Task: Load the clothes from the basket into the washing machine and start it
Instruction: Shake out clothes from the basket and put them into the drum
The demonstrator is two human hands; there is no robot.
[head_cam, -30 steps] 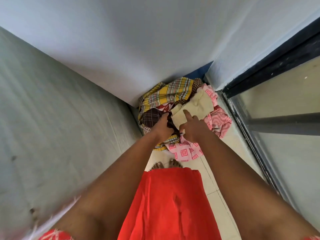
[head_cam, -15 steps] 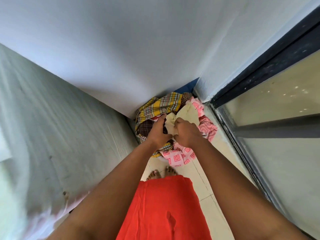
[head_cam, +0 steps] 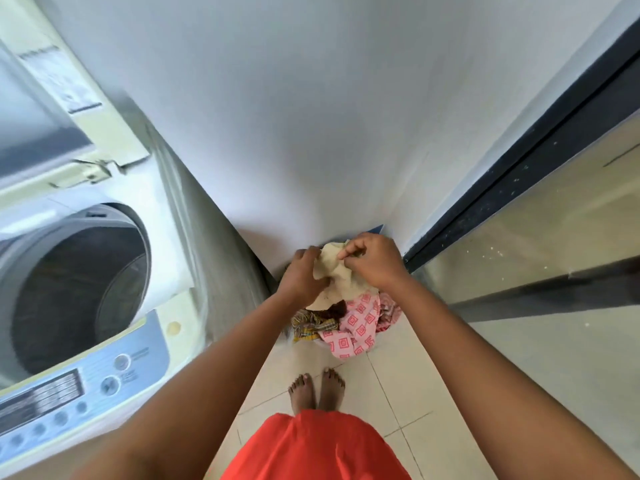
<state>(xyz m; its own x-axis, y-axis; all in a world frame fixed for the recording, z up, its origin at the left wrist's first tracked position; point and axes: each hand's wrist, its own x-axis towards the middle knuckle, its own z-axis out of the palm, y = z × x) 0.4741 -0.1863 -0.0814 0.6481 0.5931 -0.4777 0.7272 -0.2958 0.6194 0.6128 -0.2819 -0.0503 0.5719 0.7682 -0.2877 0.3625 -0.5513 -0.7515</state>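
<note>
While the washing machine (head_cam: 86, 271) stands at left with its lid raised and drum exposed, the clothes pile (head_cam: 349, 327) lies on the floor; left hand (head_cam: 301, 278) and right hand (head_cam: 375, 259) pinch a cream cloth (head_cam: 332, 268) above it.

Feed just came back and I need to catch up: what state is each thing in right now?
Washing machine: lid up, drum open, nothing visible inside.
Control panel: too blurred to read.
Cream cloth: lifted, held in both hands.
Left hand: gripping the cream cloth.
Right hand: pinching the cream cloth.
Laundry pile: heaped on the floor in the corner; basket hidden beneath.
</note>
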